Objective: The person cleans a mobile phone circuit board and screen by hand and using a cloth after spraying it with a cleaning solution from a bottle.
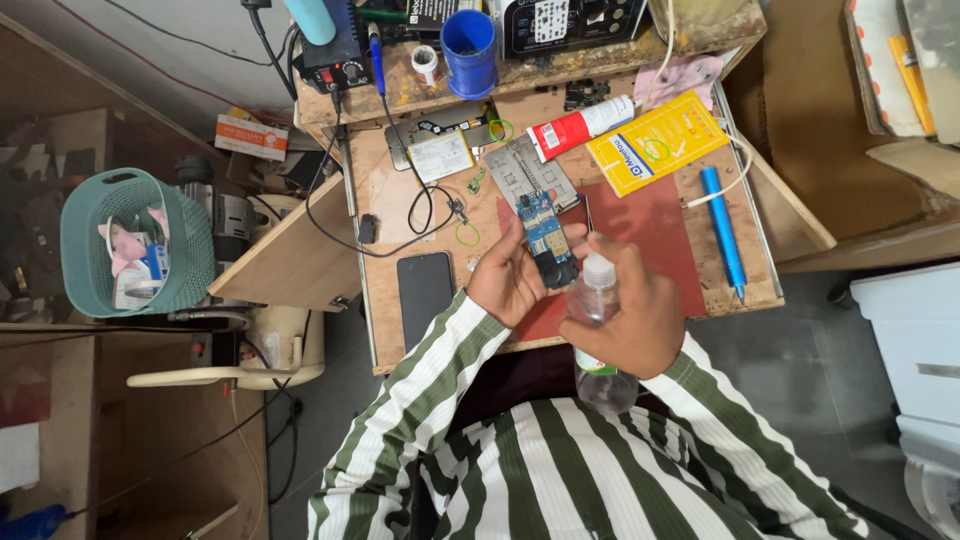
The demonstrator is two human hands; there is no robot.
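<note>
My left hand (512, 278) holds an opened phone (546, 232) with its blue circuit board showing, tilted over the near edge of the wooden workbench (380, 300). My right hand (628, 312) grips a small clear plastic bottle (598, 330) with a white nozzle cap, its tip close beside the phone's lower end. Both sleeves are green and white striped.
On the bench lie a black phone (425, 285), a red mat (655, 235), a blue pen-like tool (723, 228), a yellow packet (655, 145), a red-and-white tube (580, 125), a metal plate (440, 135) and black cables (425, 205). A blue cup (469, 50) stands behind. A teal basket (135, 243) sits left.
</note>
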